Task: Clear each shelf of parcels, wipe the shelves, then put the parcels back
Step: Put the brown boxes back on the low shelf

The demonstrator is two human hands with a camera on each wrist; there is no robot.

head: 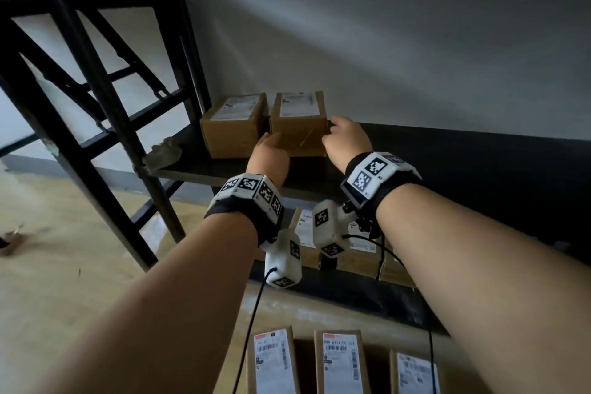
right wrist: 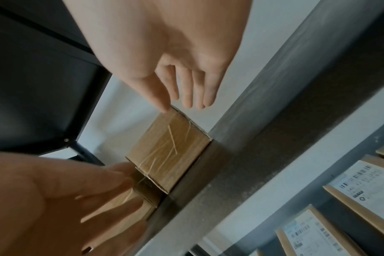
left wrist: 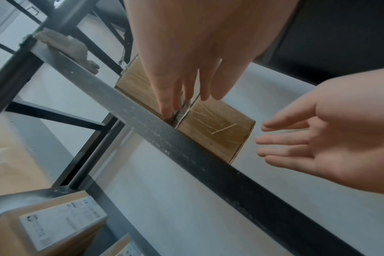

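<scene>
Two brown cardboard parcels stand side by side at the left end of a dark shelf [head: 447,169]. My left hand [head: 270,145] reaches with straight fingers into the gap between the left parcel [head: 230,128] and the right parcel [head: 297,118]. My right hand [head: 347,137] is open at the right parcel's far side. In the left wrist view the left hand's fingertips [left wrist: 167,110] sit in that gap beside the right parcel [left wrist: 217,131]. In the right wrist view the right hand [right wrist: 186,90] has its thumb on the upper corner of the right parcel [right wrist: 169,147].
A crumpled beige cloth [head: 163,152] lies on the shelf's left front corner. More labelled parcels [head: 361,249] stand on the shelf below, and several others [head: 340,361] lower down. A black ladder-like frame [head: 96,105] stands at the left. A grey wall is behind.
</scene>
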